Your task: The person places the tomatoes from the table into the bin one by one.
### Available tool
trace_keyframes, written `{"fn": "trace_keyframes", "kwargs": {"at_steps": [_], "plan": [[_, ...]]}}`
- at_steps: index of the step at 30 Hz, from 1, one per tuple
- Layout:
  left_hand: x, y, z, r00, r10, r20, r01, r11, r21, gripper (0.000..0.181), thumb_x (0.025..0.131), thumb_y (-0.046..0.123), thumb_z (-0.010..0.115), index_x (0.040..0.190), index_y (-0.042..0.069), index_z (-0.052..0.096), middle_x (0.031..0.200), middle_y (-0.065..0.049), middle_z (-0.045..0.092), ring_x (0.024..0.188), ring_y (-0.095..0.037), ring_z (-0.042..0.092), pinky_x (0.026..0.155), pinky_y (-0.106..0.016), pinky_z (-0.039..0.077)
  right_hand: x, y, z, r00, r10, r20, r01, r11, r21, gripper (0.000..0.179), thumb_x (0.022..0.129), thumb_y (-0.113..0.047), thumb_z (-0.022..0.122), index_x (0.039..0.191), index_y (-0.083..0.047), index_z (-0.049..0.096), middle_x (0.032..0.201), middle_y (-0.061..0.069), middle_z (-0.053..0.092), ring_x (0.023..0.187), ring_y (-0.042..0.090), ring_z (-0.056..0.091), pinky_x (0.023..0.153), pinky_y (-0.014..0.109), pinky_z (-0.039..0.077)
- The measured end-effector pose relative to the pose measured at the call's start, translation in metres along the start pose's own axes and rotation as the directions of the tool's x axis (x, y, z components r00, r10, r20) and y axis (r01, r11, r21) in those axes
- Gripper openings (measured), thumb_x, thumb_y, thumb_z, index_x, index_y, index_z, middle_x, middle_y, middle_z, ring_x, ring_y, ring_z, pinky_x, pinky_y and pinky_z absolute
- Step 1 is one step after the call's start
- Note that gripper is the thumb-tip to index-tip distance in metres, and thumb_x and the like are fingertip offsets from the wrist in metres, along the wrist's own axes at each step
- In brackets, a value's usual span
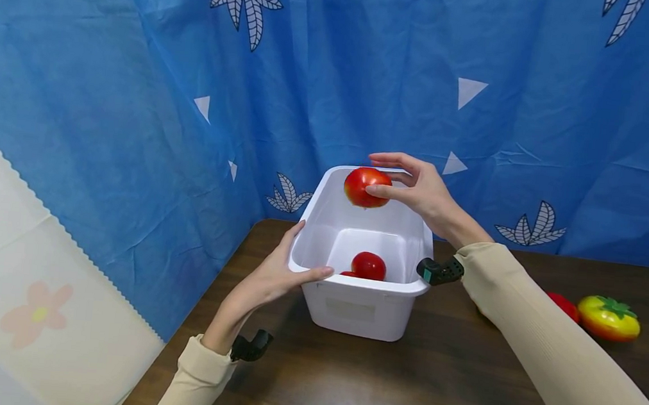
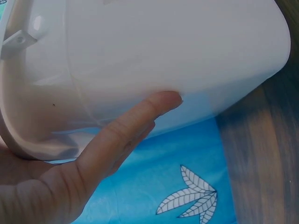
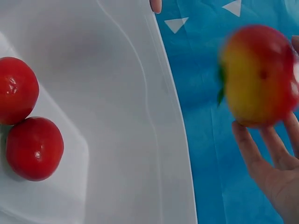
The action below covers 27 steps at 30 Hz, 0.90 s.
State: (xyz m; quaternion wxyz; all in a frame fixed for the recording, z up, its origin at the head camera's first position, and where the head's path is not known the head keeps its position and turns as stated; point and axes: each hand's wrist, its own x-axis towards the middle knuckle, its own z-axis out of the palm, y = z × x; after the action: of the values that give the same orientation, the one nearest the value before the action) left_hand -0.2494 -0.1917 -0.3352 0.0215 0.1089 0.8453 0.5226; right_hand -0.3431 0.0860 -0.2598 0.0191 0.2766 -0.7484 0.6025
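Note:
A white plastic bin (image 1: 358, 308) stands on the dark table. My left hand (image 1: 275, 269) rests on its near left corner, thumb on the front rim, with straight fingers along the outer wall in the left wrist view. Above the bin's far part is a red and yellow tomato (image 1: 363, 188), blurred in the right wrist view, where the fingers look sharp. My right hand (image 1: 418, 188) is right beside it, fingers spread and thumb over its side; a firm grip does not show. Two red tomatoes (image 3: 35, 148) lie on the bin floor.
To the right on the table (image 1: 401, 389) lie a yellow-red tomato (image 1: 608, 319) with green leaves and a red one (image 1: 564, 307), partly hidden by the right sleeve. A blue curtain (image 1: 359, 70) hangs behind, and a pale cloth (image 1: 35, 267) with a flower is at the left.

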Motion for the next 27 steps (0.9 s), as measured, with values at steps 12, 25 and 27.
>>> {"fn": "trace_keyframes", "kwargs": {"at_steps": [12,25,27], "plan": [[-0.001,0.002,0.000,0.999,-0.048,-0.016,0.049,0.999,0.020,0.108,0.087,0.037,0.084,0.166,0.018,0.014,0.158,-0.014,0.041,0.135,-0.038,0.052,0.102,-0.058,0.053,-0.006,0.001,-0.004,1.000,0.004,0.014,-0.004,1.000,0.000,0.059,0.096,-0.015,0.075,0.151,-0.009,0.053,0.153,0.013,0.054,0.139,0.031,0.054,0.113,0.056,0.045],[0.001,0.000,0.000,1.000,-0.007,0.001,0.007,1.000,0.012,0.109,0.087,0.040,0.085,0.167,0.017,0.014,0.158,-0.015,0.040,0.135,-0.039,0.051,0.101,-0.058,0.054,-0.023,0.009,-0.025,0.999,0.039,-0.030,-0.039,0.999,-0.003,0.056,0.098,-0.016,0.074,0.150,-0.010,0.054,0.151,0.012,0.056,0.137,0.030,0.057,0.114,0.058,0.043],[0.000,0.000,-0.001,1.000,-0.006,-0.002,0.006,1.000,0.016,0.110,0.086,0.041,0.085,0.167,0.017,0.014,0.158,-0.015,0.040,0.135,-0.039,0.050,0.102,-0.058,0.054,-0.031,0.014,-0.031,0.997,0.057,-0.046,-0.058,0.998,-0.013,0.056,0.098,-0.018,0.074,0.150,-0.010,0.054,0.151,0.012,0.055,0.137,0.031,0.056,0.115,0.060,0.041]]}}
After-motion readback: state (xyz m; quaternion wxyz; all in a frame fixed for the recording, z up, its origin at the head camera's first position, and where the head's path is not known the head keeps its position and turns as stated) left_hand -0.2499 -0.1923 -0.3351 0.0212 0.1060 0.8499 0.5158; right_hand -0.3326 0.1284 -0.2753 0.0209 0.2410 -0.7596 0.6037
